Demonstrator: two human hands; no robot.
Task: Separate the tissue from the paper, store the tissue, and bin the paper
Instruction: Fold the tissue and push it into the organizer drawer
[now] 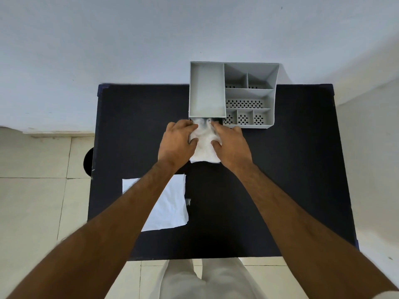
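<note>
Before grey organizer [206, 91], hands gripping tissue [205, 147]

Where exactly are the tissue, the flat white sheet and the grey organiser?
Crumpled white tissue [205, 147], head view: its middle, between both hands.
Flat white paper sheet [170, 208], head view: its bare right part, beside the left forearm.
Grey plastic organiser [206, 91], head view: the floor of its large left compartment.

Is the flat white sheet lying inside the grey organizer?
No, the sheet lies flat on the black table, near the person and well apart from the organizer.
</note>
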